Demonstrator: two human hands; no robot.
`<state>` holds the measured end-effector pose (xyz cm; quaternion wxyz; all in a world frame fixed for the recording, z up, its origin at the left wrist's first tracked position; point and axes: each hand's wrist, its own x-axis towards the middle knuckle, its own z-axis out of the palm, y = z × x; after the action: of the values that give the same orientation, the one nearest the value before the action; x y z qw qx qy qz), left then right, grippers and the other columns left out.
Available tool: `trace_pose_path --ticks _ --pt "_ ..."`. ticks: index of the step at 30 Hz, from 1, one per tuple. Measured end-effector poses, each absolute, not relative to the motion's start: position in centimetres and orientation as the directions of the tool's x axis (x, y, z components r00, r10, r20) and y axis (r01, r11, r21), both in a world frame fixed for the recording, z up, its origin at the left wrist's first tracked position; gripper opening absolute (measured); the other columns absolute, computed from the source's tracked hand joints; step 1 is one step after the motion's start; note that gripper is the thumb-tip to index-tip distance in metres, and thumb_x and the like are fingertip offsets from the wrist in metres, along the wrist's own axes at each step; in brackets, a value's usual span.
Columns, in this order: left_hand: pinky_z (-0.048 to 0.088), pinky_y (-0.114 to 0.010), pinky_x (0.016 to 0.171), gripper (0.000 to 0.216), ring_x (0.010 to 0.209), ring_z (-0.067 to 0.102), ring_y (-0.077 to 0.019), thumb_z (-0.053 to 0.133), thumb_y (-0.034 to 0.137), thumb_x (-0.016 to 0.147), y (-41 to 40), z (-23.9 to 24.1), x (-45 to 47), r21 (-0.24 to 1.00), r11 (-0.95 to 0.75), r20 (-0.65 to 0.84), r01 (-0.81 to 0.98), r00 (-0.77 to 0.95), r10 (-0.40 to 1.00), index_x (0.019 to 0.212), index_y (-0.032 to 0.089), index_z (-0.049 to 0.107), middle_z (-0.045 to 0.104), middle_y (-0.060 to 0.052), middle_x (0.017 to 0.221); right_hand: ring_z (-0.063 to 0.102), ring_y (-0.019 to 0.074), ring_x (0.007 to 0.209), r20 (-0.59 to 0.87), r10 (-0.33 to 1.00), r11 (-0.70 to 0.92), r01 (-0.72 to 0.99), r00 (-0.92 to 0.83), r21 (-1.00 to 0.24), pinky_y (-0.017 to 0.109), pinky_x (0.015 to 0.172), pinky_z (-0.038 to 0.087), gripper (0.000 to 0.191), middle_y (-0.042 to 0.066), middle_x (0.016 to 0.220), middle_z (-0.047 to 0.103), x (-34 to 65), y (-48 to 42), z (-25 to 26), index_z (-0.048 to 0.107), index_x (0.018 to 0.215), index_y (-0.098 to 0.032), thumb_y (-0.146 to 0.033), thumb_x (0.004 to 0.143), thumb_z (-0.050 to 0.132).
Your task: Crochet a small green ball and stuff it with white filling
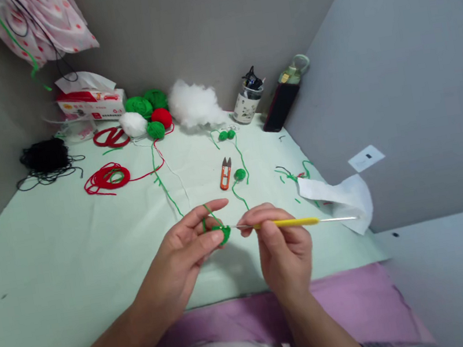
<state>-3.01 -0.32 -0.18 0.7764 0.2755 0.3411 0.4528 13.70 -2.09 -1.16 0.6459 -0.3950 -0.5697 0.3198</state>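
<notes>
Corner of grey partition walls enclosing a table (54, 272) covered in pale green cloth. The left hand (186, 251) pinches a small green crocheted disc (223, 234) between thumb and fingers just above the table's near edge, with the forefinger extended and a green yarn strand (168, 192) running over it toward the yarn balls (147, 113) at the back. The right hand (281, 248) is closed around a yellow-handled metal crochet hook (286, 223). The hook's long axis lies almost level across the view, its working tip pointing to the person's left into the disc and its bare metal tail to the right. The disc is only a few rounds wide, so the work appears early. Finished-looking green pieces (239, 174) lie beside orange thread snips (225, 173), with white stuffing (194, 104) beyond.
</notes>
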Motion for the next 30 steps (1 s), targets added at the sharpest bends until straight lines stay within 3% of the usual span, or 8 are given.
trace_pose_path --ticks 5,9,11,14,16,18,23,30 --pt "0.047 -0.029 0.091 0.036 0.097 0.061 -0.0180 0.086 0.030 0.084 -0.6 -0.4 -2.4 0.814 0.367 -0.226 -0.449 0.338 0.914 0.120 0.029 0.082 0.073 -0.002 0.097 0.072 0.0209 0.096 0.536 0.842 0.521 0.168 0.060 -0.837 0.037 0.078 0.060 0.028 0.004 0.103 0.080 13.4 -2.2 -1.7 0.079 0.114 -0.034 -0.017 0.103 0.059" --pt "0.048 -0.025 0.085 0.042 0.083 0.060 -0.0134 0.088 0.029 0.083 -0.4 -0.2 -2.2 0.763 0.389 -0.262 -0.517 0.303 0.916 0.124 0.027 0.080 0.070 0.000 0.087 0.073 0.0222 0.101 0.659 0.747 0.618 0.459 -0.088 -0.639 0.039 0.083 0.062 0.040 0.006 0.116 0.078 13.6 -2.7 -2.1 0.075 0.127 -0.037 -0.011 0.098 0.065" --pt "0.048 -0.023 0.079 0.041 0.070 0.052 -0.0094 0.088 0.028 0.082 -0.2 -0.2 -2.4 0.684 0.473 -0.306 -0.555 0.370 0.877 0.122 0.023 0.081 0.065 0.002 0.079 0.073 0.0234 0.103 0.694 0.710 0.643 0.510 -0.118 -0.571 0.040 0.084 0.062 0.040 0.007 0.118 0.078 13.7 -2.6 -2.0 0.076 0.127 -0.037 -0.011 0.097 0.066" --pt "0.051 -0.025 0.082 0.034 0.058 0.038 -0.0063 0.086 0.027 0.084 0.2 -0.2 -2.9 0.603 0.561 -0.332 -0.568 0.461 0.823 0.117 0.018 0.083 0.055 0.005 0.069 0.072 0.0216 0.090 0.623 0.779 0.575 0.313 0.072 -0.756 0.037 0.075 0.060 0.028 0.006 0.102 0.079 14.0 -2.2 -1.6 0.080 0.116 -0.033 -0.017 0.101 0.062" --pt "0.050 -0.025 0.085 0.034 0.062 0.042 -0.0069 0.084 0.026 0.086 0.3 -0.3 -3.2 0.627 0.533 -0.313 -0.568 0.443 0.840 0.119 0.019 0.082 0.057 0.004 0.074 0.068 0.0179 0.074 0.482 0.859 0.477 0.073 0.173 -0.876 0.034 0.067 0.056 0.021 0.003 0.090 0.077 14.1 -1.8 -1.4 0.081 0.103 -0.031 -0.024 0.103 0.061" --pt "0.048 -0.024 0.086 0.036 0.075 0.054 -0.0096 0.085 0.025 0.086 0.2 -0.4 -3.3 0.696 0.474 -0.279 -0.539 0.404 0.871 0.122 0.024 0.081 0.065 0.002 0.085 0.064 0.0163 0.069 0.385 0.910 0.400 -0.083 0.155 -0.913 0.033 0.065 0.055 0.019 0.003 0.086 0.077 14.1 -1.5 -1.4 0.081 0.097 -0.029 -0.031 0.103 0.063" --pt "0.045 -0.032 0.099 0.035 0.102 0.063 -0.0197 0.086 0.032 0.086 -0.3 -0.7 -3.1 0.824 0.396 -0.233 -0.404 0.396 0.888 0.121 0.031 0.081 0.074 -0.003 0.100 0.069 0.0182 0.081 0.296 0.951 0.306 -0.130 0.092 -0.943 0.033 0.073 0.057 0.018 0.006 0.092 0.079 13.9 -1.3 -1.7 0.081 0.098 -0.025 -0.037 0.100 0.068" --pt "0.046 -0.030 0.093 0.035 0.096 0.059 -0.0187 0.087 0.034 0.083 -0.5 -0.6 -3.4 0.871 0.335 -0.213 -0.360 0.337 0.917 0.118 0.031 0.082 0.065 -0.002 0.094 0.063 0.0140 0.066 0.167 0.986 0.166 -0.291 0.020 -0.942 0.031 0.070 0.056 0.026 0.002 0.081 0.074 14.3 -0.8 -1.1 0.071 0.089 -0.022 -0.045 0.101 0.064"
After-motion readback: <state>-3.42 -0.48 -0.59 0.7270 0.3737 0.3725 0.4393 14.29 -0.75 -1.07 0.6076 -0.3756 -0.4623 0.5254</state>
